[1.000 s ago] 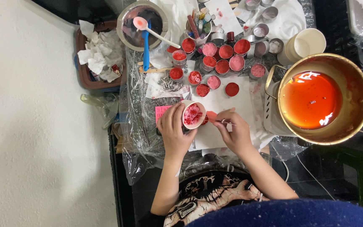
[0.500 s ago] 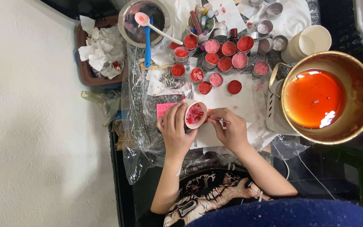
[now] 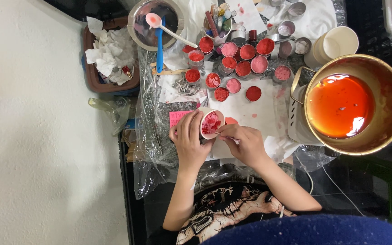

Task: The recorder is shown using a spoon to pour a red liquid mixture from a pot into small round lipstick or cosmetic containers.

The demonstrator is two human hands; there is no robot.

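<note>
My left hand [image 3: 189, 139] wraps around a small white cup [image 3: 211, 124] filled with red and pink bits, tilted toward me over a white sheet [image 3: 250, 109]. My right hand [image 3: 246, 143] pinches a thin tool whose tip reaches into the cup's mouth; the tool is mostly hidden by my fingers. Just beyond the cup stand several small round tins [image 3: 234, 68] filled with red or pink material.
A large brass pot [image 3: 355, 102] of orange-red liquid sits at the right. A paper cup [image 3: 334, 45] stands behind it. At the back is a metal bowl [image 3: 155, 18] with a pink spoon and a blue tool. A brown tray of crumpled tissues [image 3: 110, 56] lies at the left.
Both hands stay on the cup and tool with only small shifts. My right hand has drawn closer to the cup, bringing the tool tip into its mouth.
</note>
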